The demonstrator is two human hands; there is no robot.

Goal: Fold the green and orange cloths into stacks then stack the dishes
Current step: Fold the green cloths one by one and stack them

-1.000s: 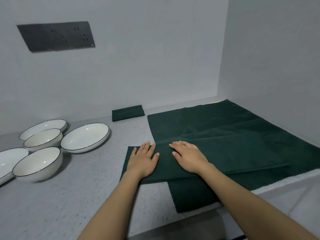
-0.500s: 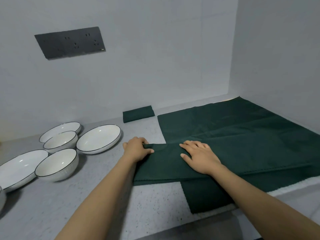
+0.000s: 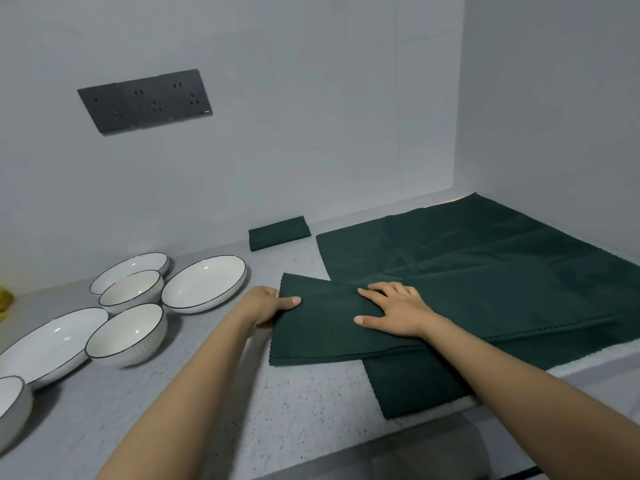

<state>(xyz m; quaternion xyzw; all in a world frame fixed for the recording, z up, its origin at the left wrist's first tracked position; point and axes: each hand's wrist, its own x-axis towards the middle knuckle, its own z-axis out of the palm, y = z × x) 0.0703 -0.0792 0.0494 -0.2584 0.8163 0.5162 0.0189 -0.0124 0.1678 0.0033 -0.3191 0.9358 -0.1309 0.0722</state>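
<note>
A dark green cloth (image 3: 325, 334), folded into a strip, lies across other spread green cloths (image 3: 485, 265) on the grey counter. My left hand (image 3: 268, 304) grips the strip's left edge, thumb on top and fingers tucked under it. Flat on the same strip, my right hand (image 3: 394, 308) presses down with straight fingers. A small folded green cloth (image 3: 278, 233) sits by the back wall. White dishes with dark rims stand at the left: a wide plate (image 3: 204, 284), two bowls (image 3: 131, 292) (image 3: 126, 336) and more plates (image 3: 45, 344).
A dark socket panel (image 3: 145, 100) is on the back wall. The right wall closes off the corner behind the spread cloths. Another bowl (image 3: 12, 407) shows at the lower left edge. The counter's front edge (image 3: 346, 462) runs just below my arms.
My left hand has gone from lying flat on the strip to gripping its left edge. My right hand has stayed pressed on the cloth. The camera has turned left.
</note>
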